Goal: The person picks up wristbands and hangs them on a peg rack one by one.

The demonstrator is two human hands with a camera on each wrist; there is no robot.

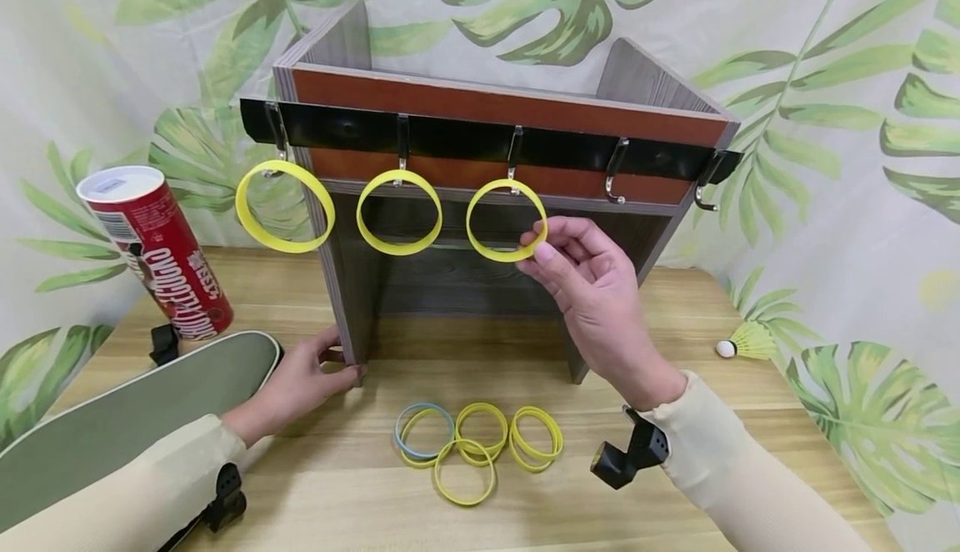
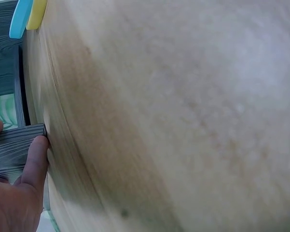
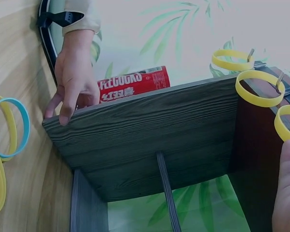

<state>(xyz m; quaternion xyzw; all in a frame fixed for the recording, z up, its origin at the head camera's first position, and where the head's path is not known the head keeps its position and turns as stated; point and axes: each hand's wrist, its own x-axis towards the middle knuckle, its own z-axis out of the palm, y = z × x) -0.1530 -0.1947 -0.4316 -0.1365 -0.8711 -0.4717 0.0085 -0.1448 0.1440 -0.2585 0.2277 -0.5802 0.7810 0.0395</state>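
My right hand (image 1: 600,293) pinches the lower right edge of a yellow wristband (image 1: 480,245) between thumb and fingers. The top of that band is at the middle hook (image 1: 515,148) of a black hook rail (image 1: 457,137). Two more yellow wristbands, the left one (image 1: 247,223) and its neighbour (image 1: 362,223), hang from the first two hooks. Near the table, my left hand (image 1: 300,381) grips the bottom front corner of the grey wooden shelf's side panel (image 1: 341,302). Its thumb lies on the panel's edge in the left wrist view.
Several loose yellow wristbands (image 1: 465,504) and a blue one (image 1: 397,435) lie before the shelf. On the left stand a red can (image 1: 168,260) and a grey-green padded object (image 1: 165,389). A shuttlecock (image 1: 750,341) lies at right. Two right-hand hooks (image 1: 617,170) carry no band.
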